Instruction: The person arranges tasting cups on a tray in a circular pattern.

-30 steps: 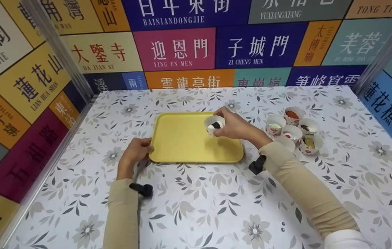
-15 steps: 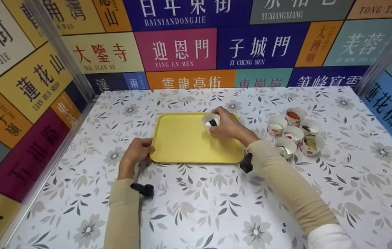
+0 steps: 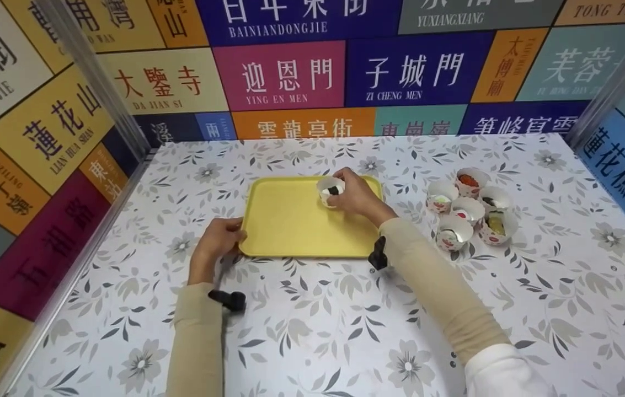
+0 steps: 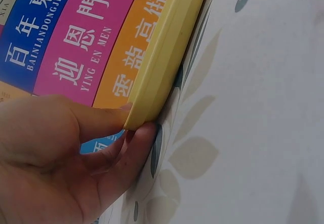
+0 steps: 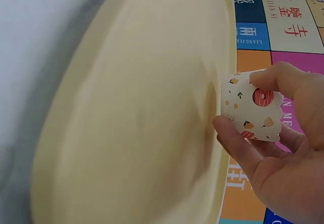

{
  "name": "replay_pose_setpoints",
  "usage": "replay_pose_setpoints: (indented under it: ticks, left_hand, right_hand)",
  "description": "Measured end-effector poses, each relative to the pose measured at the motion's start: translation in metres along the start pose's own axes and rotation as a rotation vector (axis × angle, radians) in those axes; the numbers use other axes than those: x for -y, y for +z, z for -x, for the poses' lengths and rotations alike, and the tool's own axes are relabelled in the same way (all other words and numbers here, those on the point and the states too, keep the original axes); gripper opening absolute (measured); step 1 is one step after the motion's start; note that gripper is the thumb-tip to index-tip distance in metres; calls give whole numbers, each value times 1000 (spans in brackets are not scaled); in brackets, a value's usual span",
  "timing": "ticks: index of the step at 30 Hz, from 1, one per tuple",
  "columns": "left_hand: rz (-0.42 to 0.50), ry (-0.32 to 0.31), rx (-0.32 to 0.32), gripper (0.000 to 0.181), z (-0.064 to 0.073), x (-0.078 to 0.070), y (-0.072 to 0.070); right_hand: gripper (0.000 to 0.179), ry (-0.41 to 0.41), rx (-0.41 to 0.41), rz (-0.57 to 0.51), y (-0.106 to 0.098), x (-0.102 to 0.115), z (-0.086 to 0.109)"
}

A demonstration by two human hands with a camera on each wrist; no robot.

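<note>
Right grip (image 3: pixel 355 194): clamped round one paper cup (image 3: pixel 329 191), over the tray's far right part; base contact cannot be told. Left grip (image 3: pixel 218 237): pinching one yellow tray (image 3: pixel 290 231) near its left corner, toward the desk's (image 3: pixel 312 325) far edge. Step, apparently: placing; next calls for level lowering, then release. Six other cups (image 3: pixel 452 232): toward the desk's far right corner.

Cups (image 3: pixel 467 212) right of tray (image 3: pixel 284 226)

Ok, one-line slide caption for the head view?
Left hand grips a yellow tray while the right hand holds a paper cup over it; six more cups cluster to the right.
</note>
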State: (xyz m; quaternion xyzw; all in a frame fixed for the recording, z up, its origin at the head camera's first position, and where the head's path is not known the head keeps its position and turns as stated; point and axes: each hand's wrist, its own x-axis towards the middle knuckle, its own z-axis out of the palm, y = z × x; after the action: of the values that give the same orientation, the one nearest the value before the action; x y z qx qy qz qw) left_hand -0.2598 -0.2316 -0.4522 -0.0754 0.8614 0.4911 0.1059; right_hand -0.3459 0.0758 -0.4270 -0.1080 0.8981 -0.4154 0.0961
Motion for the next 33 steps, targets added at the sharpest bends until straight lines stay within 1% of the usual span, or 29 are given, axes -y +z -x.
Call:
replay_pose_setpoints:
  ticks: [4, 7, 12, 15, 19, 22, 29, 33]
  left_hand:
    - [-13, 10, -16, 47, -1, 0, 0]
    - [-10, 18, -15, 46, -1, 0, 1]
    - [-11, 14, -18, 46, -1, -1, 1]
    - [-7, 11, -19, 46, -1, -2, 1]
    - [2, 10, -21, 46, 0, 1, 1]
    - [3, 7, -24, 47, 1, 2, 2]
    - [60, 21, -2, 42, 1, 3, 2]
    - [53, 28, -12, 43, -1, 2, 1]
  right_hand:
    - [54, -9, -8, 16, 2, 3, -6]
    - [53, -4, -10, 19, 3, 3, -9]
    - [51, 13, -13, 5, 5, 5, -13]
    - [54, 16, -21, 10, 6, 8, -17]
    - [57, 0, -28, 30, 11, 9, -20]
    - [56, -10, -30, 40, 14, 9, -21]
    - [64, -37, -34, 55, 19, 10, -25]
    - [68, -28, -32, 35, 19, 13, -28]
